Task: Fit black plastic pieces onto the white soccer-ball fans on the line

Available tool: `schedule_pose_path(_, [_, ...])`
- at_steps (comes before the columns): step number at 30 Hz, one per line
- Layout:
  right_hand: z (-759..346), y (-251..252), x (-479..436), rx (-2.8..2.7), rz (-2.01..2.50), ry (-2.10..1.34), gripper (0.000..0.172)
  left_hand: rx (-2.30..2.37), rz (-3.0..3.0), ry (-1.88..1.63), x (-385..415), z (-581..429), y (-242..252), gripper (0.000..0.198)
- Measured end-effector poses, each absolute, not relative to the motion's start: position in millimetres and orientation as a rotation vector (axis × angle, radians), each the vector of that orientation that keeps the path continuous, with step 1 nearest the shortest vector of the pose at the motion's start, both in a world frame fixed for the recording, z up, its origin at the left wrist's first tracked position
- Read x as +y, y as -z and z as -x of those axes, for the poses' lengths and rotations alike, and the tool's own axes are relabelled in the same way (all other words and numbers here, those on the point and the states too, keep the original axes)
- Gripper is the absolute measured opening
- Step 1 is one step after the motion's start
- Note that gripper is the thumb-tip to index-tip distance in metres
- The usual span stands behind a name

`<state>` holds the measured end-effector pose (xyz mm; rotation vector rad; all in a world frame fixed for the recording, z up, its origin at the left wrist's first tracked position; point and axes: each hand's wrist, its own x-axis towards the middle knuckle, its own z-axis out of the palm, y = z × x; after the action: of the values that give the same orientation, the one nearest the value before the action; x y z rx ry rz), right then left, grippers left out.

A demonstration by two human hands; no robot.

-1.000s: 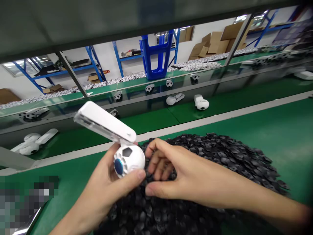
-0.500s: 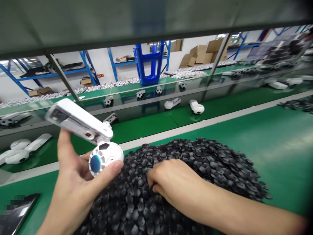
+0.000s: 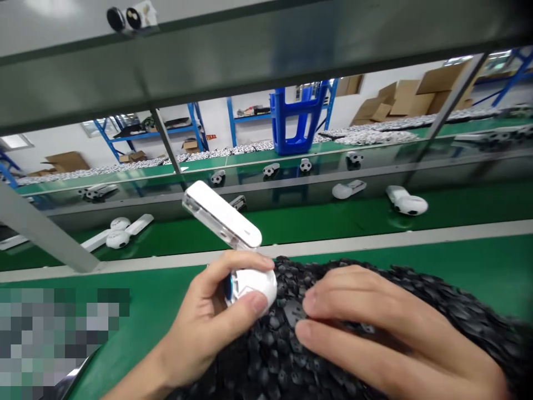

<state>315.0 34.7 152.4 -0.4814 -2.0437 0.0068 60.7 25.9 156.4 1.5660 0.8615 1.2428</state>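
My left hand [image 3: 208, 319] is closed around the round end of a white device [image 3: 222, 214] with a football-like ball and a long flat arm. The arm points up and to the left, and a blue disc on the ball is mostly covered by my fingers. Close by on the right, my right hand [image 3: 375, 328] pinches a small black plastic piece [image 3: 293, 312] between thumb and fingertips, its face turned toward the ball. Beneath both hands spreads a heap of similar black pieces [image 3: 275, 355].
Beyond a pale rail [image 3: 458, 229], a green conveyor belt [image 3: 291, 222] carries several white devices, including one at right [image 3: 407, 201]. A blue stool [image 3: 295, 122] stands upside down behind. An overhead panel [image 3: 208, 61] crosses the top; a slanted post [image 3: 45, 228] rises at left.
The camera view has swung left. My left hand has turned the device, so the blue disc faces away. My right hand has risen from the heap with a black piece, close to the ball.
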Motion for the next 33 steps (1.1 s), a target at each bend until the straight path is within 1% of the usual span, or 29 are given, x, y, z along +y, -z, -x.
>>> schedule_pose_path(2, [-312.3,-155.1,37.7,-2.087,0.406,-0.084,0.022,0.692,-1.408,-1.208,26.5,-63.4,-154.2,0.022])
schedule_pose_path(4, [-307.5,-158.8,39.9,-2.019,0.406,-0.227,0.024,0.617,-1.370,-1.184,26.6,-65.0,-152.3,0.027])
schedule_pose_path(7, [-298.8,-160.5,38.8,-1.845,0.555,-0.455,0.023,0.716,-1.557,-1.180,24.8,-63.9,-151.9,0.029])
schedule_pose_path(12, [-291.1,-155.2,31.9,-1.658,0.815,-0.859,0.008,0.756,-1.854,-1.176,18.6,-63.1,-154.3,0.044])
schedule_pose_path(15, [-287.1,-152.1,29.2,-1.617,0.863,-1.067,0.006,0.802,-1.933,-1.168,16.3,-64.2,-151.9,0.049])
schedule_pose_path(19, [-278.8,-145.1,28.5,-1.405,0.844,-1.255,0.021,0.800,-1.933,-1.189,17.4,-68.5,-148.2,0.054])
schedule_pose_path(20, [-276.9,-143.3,29.0,-1.343,0.832,-1.290,0.029,0.789,-1.912,-1.195,17.8,-70.5,-147.7,0.052])
schedule_pose_path(23, [-273.7,-143.0,31.0,-1.280,0.787,-1.502,0.069,0.792,-1.870,-1.268,16.4,-76.3,-146.7,0.040])
schedule_pose_path(24, [-273.5,-145.2,31.4,-1.298,0.749,-1.611,0.076,0.802,-1.869,-1.285,14.8,-77.4,-146.4,0.037])
schedule_pose_path(25, [-273.5,-148.2,31.5,-1.324,0.702,-1.712,0.076,0.815,-1.871,-1.281,12.9,-77.9,-146.2,0.036])
schedule_pose_path(27, [-273.9,-155.0,30.3,-1.373,0.626,-1.805,0.063,0.842,-1.871,-1.241,9.2,-77.3,-146.1,0.037])
schedule_pose_path(29, [-274.0,-159.8,27.8,-1.396,0.621,-1.742,0.054,0.833,-1.867,-1.212,6.9,-76.6,-145.7,0.041])
schedule_pose_path(31, [-273.3,-160.5,24.7,-1.393,0.654,-1.673,0.050,0.785,-1.879,-1.268,6.5,-77.7,-144.0,0.043])
schedule_pose_path(33, [-271.6,-158.3,21.5,-1.379,0.653,-1.641,0.048,0.777,-1.899,-1.343,6.5,-80.8,-141.9,0.041])
